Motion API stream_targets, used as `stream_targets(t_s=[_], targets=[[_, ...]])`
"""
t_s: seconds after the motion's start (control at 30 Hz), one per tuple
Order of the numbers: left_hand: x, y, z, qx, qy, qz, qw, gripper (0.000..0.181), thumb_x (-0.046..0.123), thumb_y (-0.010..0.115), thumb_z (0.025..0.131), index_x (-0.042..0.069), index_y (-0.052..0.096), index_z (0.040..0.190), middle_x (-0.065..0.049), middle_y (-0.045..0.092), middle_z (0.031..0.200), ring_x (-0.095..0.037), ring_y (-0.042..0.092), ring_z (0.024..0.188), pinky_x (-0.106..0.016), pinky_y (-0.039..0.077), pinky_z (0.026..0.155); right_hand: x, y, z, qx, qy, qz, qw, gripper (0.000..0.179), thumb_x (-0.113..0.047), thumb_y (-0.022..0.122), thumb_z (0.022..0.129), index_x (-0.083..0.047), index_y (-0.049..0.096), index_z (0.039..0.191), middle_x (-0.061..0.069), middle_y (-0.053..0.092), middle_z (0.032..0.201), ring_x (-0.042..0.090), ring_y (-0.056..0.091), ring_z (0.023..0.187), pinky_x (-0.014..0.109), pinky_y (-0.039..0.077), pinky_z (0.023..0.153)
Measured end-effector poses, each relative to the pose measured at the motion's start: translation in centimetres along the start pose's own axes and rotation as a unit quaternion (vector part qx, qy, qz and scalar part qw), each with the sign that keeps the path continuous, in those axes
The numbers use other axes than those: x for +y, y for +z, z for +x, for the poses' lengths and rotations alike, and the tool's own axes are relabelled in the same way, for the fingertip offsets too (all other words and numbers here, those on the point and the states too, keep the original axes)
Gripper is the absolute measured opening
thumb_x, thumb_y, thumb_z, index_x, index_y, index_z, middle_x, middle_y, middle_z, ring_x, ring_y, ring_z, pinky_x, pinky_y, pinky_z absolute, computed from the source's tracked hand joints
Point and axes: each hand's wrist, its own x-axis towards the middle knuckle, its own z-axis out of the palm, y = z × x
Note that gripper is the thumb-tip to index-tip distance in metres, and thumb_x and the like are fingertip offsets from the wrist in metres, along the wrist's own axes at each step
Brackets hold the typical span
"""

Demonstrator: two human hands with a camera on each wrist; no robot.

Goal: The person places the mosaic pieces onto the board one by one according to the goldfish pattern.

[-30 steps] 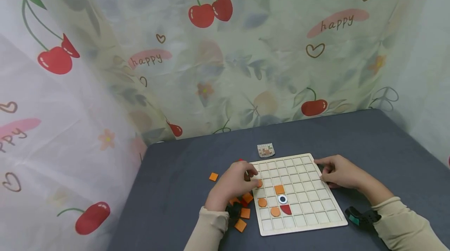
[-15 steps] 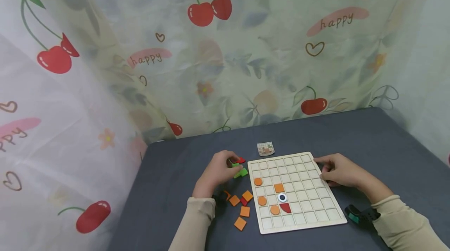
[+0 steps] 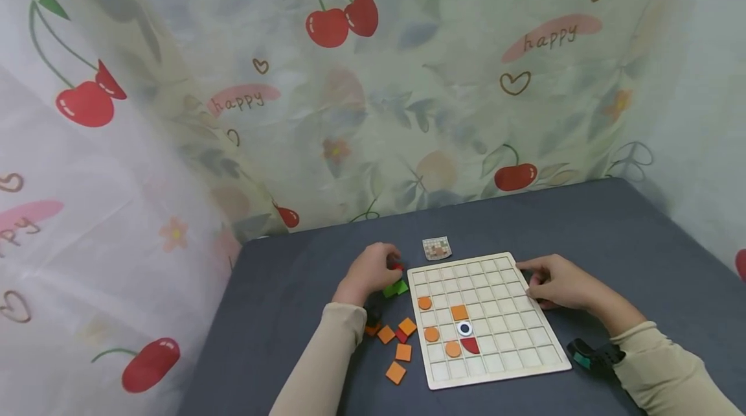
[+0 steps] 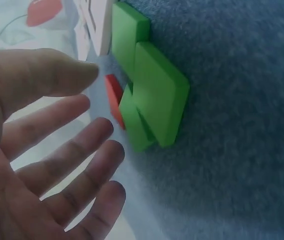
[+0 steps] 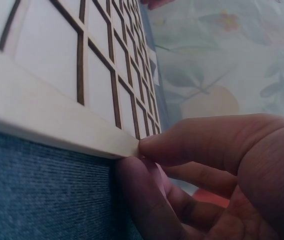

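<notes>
Step, I judge: picking a piece | next likely calls for a narrow thumb-and-finger pinch | my left hand [image 3: 368, 271], fingers spread wide, holding nothing, near smooth, flat, straight-edged green tiles [image 4: 159, 95] on the cloth-covered table [image 3: 309, 286] | my right hand [image 3: 562, 283] pinches the pale wooden grid board [image 3: 495, 286]

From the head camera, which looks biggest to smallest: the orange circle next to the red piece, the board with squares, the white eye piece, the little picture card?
1. The board, biggest by far.
2. The picture card.
3. The white eye piece and the orange circle: they look about alike, so I can't rank them.
</notes>
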Motion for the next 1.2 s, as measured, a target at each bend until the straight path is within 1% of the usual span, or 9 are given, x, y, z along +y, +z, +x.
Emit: stream_targets(t_s=[0.1,0.2,0.43,0.53,0.67,0.83,1.0,1.1,1.2], targets=[[-0.07,0.39,0.56,-0.003,-0.003,0.016,0.9999,0.029,0.011,0.074,0.093,0.007,0.076,0.122,-0.01,0.075,0.113,-0.02,0.066,0.092,-0.041,0.058,0.081,0.06,0.03,0.05,-0.002,-0.001,0.003,1.0,0.065,0.0,0.068,0.092,0.01,0.048,0.153,0.006,0.056,0.077,0.016,0.055,0.062,0.03,0.051,0.056],[-0.11,0.65,0.91,0.0,-0.005,0.027,0.9996,0.026,0.011,0.076,0.092,0.008,0.078,0.118,-0.009,0.076,0.112,-0.02,0.067,0.092,-0.041,0.059,0.082,0.02,0.0,0.03,0.0,0.001,0.006,1.0,0.065,0.0,0.068,0.092,0.01,0.048,0.153,0.006,0.056,0.077,0.016,0.054,0.062,0.031,0.052,0.056],[-0.22,0.68,0.82,0.013,-0.01,0.029,0.9994,0.024,0.012,0.076,0.093,0.007,0.079,0.116,-0.011,0.076,0.114,-0.025,0.07,0.099,-0.047,0.06,0.088,-0.37,0.02,-0.03,-0.004,0.002,0.012,0.9999,0.067,-0.001,0.069,0.092,0.01,0.047,0.153,0.006,0.056,0.077,0.014,0.053,0.061,0.031,0.052,0.056],[-0.18,0.64,0.78,0.013,-0.011,0.03,0.9994,0.022,0.014,0.075,0.095,0.008,0.08,0.115,-0.01,0.077,0.114,-0.024,0.071,0.098,-0.046,0.06,0.087,-0.37,-0.01,-0.09,-0.004,0.003,0.012,0.9999,0.067,-0.001,0.07,0.091,0.01,0.047,0.153,0.006,0.056,0.078,0.015,0.053,0.062,0.031,0.052,0.056],[-0.17,0.64,0.75,0.013,-0.014,0.03,0.9994,0.017,0.019,0.074,0.097,0.012,0.082,0.111,-0.007,0.078,0.11,-0.021,0.071,0.094,-0.042,0.06,0.083,-0.39,-0.07,-0.18,-0.004,0.006,0.014,0.9999,0.067,-0.001,0.07,0.091,0.011,0.047,0.153,0.007,0.056,0.079,0.015,0.053,0.063,0.031,0.053,0.057],[-0.27,0.7,0.47,0.02,-0.002,0.025,0.9995,0.018,0.019,0.068,0.102,0.012,0.082,0.111,-0.006,0.078,0.109,-0.016,0.068,0.085,-0.038,0.059,0.076,-0.23,-0.1,-0.12,-0.004,0.009,0.013,0.9999,0.068,-0.001,0.07,0.091,0.011,0.046,0.154,0.007,0.056,0.079,0.015,0.053,0.062,0.031,0.053,0.057],[-0.36,0.79,0.35,0.024,0.014,0.022,0.9994,0.025,0.012,0.059,0.105,0.009,0.082,0.115,-0.009,0.078,0.112,-0.015,0.062,0.073,-0.032,0.051,0.065,-0.15,-0.17,-0.07,-0.004,0.008,0.014,0.9999,0.068,-0.001,0.07,0.091,0.011,0.046,0.154,0.007,0.056,0.079,0.015,0.053,0.062,0.032,0.053,0.058],[-0.33,0.76,0.3,0.027,0.019,0.019,0.9993,0.028,0.008,0.055,0.104,0.009,0.082,0.112,-0.008,0.077,0.108,-0.016,0.058,0.066,-0.031,0.046,0.06,-0.2,-0.16,-0.1,-0.007,0.008,0.02,0.9997,0.068,0.0,0.07,0.091,0.011,0.046,0.154,0.007,0.056,0.079,0.015,0.054,0.063,0.032,0.053,0.058],[-0.12,0.66,0.13,0.03,0.022,0.018,0.9991,0.029,0.008,0.053,0.105,0.01,0.082,0.108,-0.006,0.076,0.102,-0.016,0.057,0.064,-0.03,0.044,0.059,-0.22,-0.14,-0.12,-0.008,0.008,0.022,0.9997,0.068,0.0,0.07,0.091,0.011,0.046,0.154,0.007,0.057,0.08,0.015,0.054,0.063,0.032,0.053,0.058]])
